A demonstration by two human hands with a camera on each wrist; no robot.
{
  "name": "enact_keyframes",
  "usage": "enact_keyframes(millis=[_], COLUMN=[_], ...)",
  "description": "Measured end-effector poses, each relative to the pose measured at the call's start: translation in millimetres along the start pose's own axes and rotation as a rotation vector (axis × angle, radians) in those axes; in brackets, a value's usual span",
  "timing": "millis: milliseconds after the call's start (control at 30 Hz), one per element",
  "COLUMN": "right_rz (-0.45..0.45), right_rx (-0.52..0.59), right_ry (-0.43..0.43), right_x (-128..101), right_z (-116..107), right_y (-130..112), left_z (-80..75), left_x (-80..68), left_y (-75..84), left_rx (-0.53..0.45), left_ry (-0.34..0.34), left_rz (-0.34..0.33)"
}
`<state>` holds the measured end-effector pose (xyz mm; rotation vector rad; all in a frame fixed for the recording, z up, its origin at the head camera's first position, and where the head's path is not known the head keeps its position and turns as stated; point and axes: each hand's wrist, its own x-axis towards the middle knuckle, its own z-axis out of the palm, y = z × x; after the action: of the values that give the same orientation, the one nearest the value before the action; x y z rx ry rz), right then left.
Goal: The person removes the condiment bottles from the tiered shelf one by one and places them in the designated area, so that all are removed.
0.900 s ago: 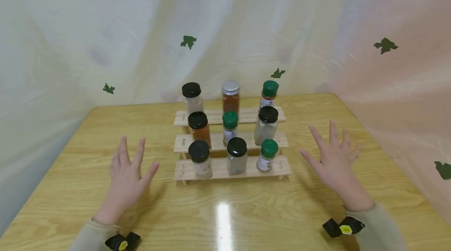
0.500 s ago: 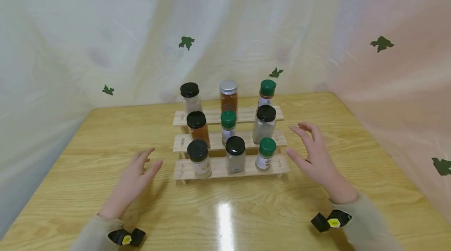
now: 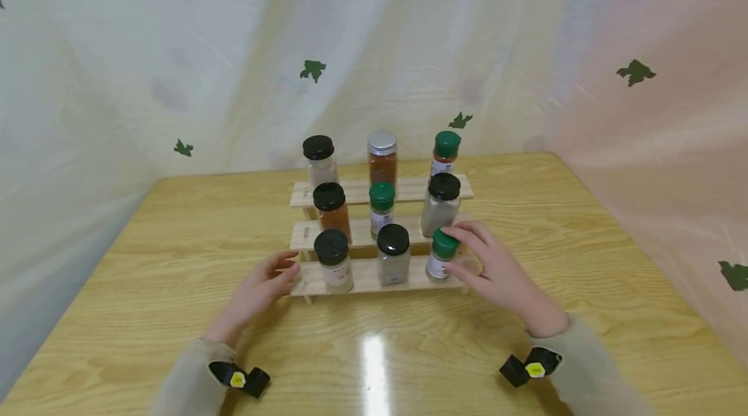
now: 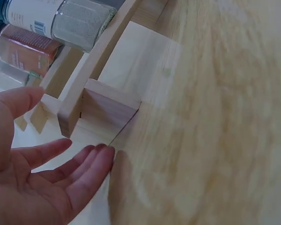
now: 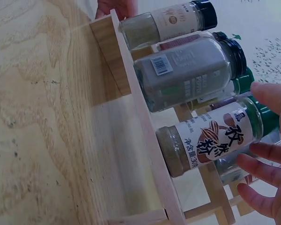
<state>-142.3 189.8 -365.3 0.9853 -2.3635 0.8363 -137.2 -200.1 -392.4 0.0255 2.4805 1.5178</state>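
Note:
A three-tier wooden spice rack (image 3: 362, 273) holds several upright spice jars. My left hand (image 3: 265, 287) is at the left end of its lowest tier, beside a black-capped jar (image 3: 333, 261). In the left wrist view, the fingers (image 4: 91, 173) are spread below the shelf end, with nothing between them and the thumb. My right hand (image 3: 497, 270) reaches around a small green-capped spice jar (image 3: 439, 265) at the lowest tier's right end. Thumb and fingers (image 5: 262, 168) are on either side of the cap; firm contact cannot be made out. That jar's label (image 5: 215, 133) faces the right wrist camera.
A black-capped jar of grey powder (image 3: 393, 257) stands mid-front. Close behind my right hand is another black-capped jar (image 3: 441, 206). The upper tiers hold more jars, including a silver-capped one (image 3: 382, 159). The wooden table (image 3: 204, 221) backs onto a leaf-patterned curtain (image 3: 497, 26).
Both hands have moved inward from the sides. The left has come to the rack's lower left end, the right to the green-capped front jar. The jars stay in place.

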Motion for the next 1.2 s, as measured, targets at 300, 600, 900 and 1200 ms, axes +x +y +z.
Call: enact_keyframes(millis=[300, 600, 900, 1200], right_rz=[0.049, 0.115, 0.094, 0.107], right_rx=[0.040, 0.060, 0.115, 0.131], right_ry=[-0.036, -0.043, -0.022, -0.033], right_x=[-3, -7, -8, -6], right_z=[9, 15, 27, 27], right_y=[1, 5, 8, 6], left_z=[6.7, 9.3, 5.0, 5.1], left_x=[8.5, 11.8, 9.9, 9.2], left_y=[-14.7, -21.8, -28.3, -29.5], left_rx=[-0.188, -0.344, -0.323, -0.309], left_ry=[-0.005, 0.002, 0.003, 0.006], left_rz=[-0.017, -0.007, -0.001, 0.020])
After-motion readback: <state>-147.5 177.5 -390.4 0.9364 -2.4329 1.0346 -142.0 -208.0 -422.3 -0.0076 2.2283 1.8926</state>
